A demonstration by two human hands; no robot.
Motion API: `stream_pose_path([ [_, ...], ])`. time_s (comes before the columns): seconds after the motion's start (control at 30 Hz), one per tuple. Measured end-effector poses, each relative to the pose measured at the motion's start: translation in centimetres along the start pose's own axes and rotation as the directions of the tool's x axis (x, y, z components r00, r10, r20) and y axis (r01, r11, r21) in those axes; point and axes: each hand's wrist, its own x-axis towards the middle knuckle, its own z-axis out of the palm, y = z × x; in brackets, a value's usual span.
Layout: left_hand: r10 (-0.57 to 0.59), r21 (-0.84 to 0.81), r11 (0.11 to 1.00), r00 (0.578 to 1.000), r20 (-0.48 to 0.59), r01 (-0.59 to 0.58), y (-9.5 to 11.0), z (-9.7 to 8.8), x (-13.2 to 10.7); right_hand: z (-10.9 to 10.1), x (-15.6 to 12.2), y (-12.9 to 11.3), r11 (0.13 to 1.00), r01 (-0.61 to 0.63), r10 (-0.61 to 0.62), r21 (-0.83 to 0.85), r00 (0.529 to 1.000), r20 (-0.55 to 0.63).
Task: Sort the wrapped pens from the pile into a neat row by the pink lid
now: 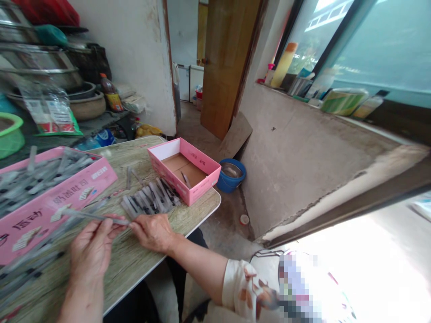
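Note:
My left hand (91, 246) pinches a long, thin, translucent plastic strip (84, 216) around its middle, above the table. At the strip's right end the fingers of my right hand (155, 232) are closed on it. Just beyond my hands, a row of similar short strips with dark parts (150, 197) lies side by side on the table. To the left stands a pink box (84, 179) heaped with such strips (40, 175). Another pink box (205, 190) stands past the row, with a small dark-and-clear piece (186, 180) inside. More strips (30, 269) lie loose near my left forearm.
The wood-patterned table (134, 269) has a rounded corner at the right. A blue bucket (232, 175) stands on the floor beyond it. Metal pots (40, 67), a bottle (111, 94) and a green basket (10, 134) crowd the back left. Bottles line the windowsill (313, 105).

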Motion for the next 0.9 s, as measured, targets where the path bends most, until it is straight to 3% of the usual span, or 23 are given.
stream_pose_path([
  [0.2,-0.036,-0.028,0.999,0.998,-0.05,0.035,0.1,-0.3,0.0,0.7,0.1,0.1,0.994,-0.021,0.032,0.112,0.994,-0.105],
  [0.37,-0.05,-0.119,0.992,0.983,-0.176,0.03,-0.3,-0.7,0.1,0.6,0.0,0.8,0.984,0.041,-0.012,0.171,0.986,-0.167],
  [0.5,-0.112,-0.09,0.991,0.982,-0.149,0.1,-0.4,-0.5,0.0,0.6,0.1,2.0,0.991,0.03,0.002,0.133,0.972,-0.234],
  [0.77,-0.096,-0.062,0.994,0.987,-0.127,0.089,-0.8,0.3,0.6,1.5,0.7,3.4,1.0,0.0,0.001,0.002,0.943,-0.334],
  [0.9,-0.055,-0.04,0.998,0.99,-0.129,0.05,-0.7,0.5,0.7,1.8,0.9,2.8,0.992,0.125,-0.116,0.015,0.956,-0.268],
])
